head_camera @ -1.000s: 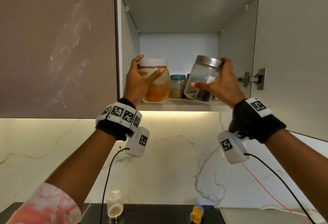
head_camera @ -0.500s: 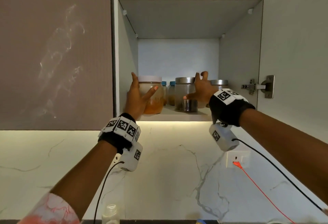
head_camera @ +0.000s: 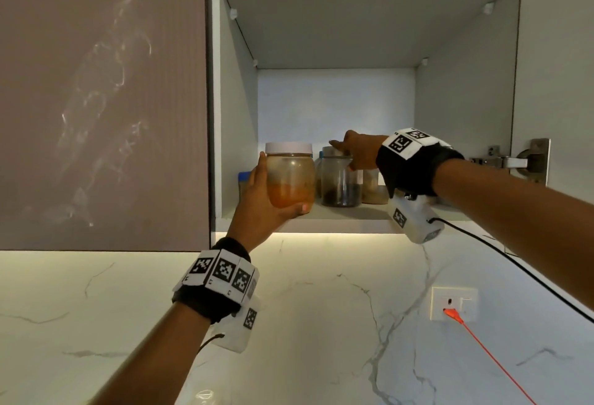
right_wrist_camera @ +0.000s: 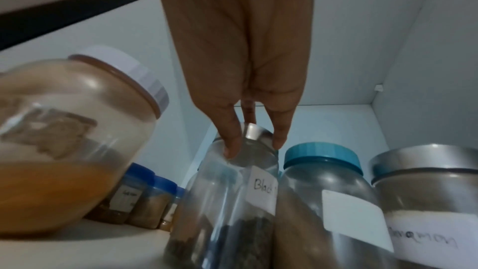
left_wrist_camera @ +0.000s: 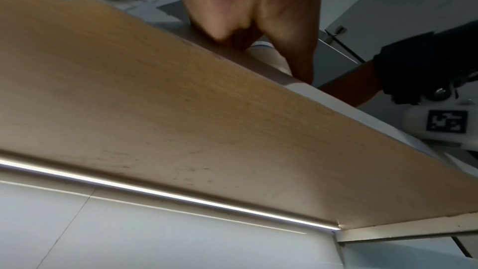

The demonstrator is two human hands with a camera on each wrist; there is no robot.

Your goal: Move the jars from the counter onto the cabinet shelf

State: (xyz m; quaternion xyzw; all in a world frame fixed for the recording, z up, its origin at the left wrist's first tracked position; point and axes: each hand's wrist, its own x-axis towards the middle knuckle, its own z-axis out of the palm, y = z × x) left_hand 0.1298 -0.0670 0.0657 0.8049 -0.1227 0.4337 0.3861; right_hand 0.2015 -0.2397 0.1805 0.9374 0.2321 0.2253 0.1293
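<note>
Now the left hand grips the white-lidded jar of orange powder, thumb under its base, at the front edge of the cabinet shelf; just right of that jar, the steel-lidded jar stands on the shelf; the right hand, fingers straight, touches its lid; a blue-lidded jar stands just right again.

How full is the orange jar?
About a third full: the orange jar held by the left hand shows powder only in its lower part.
</note>
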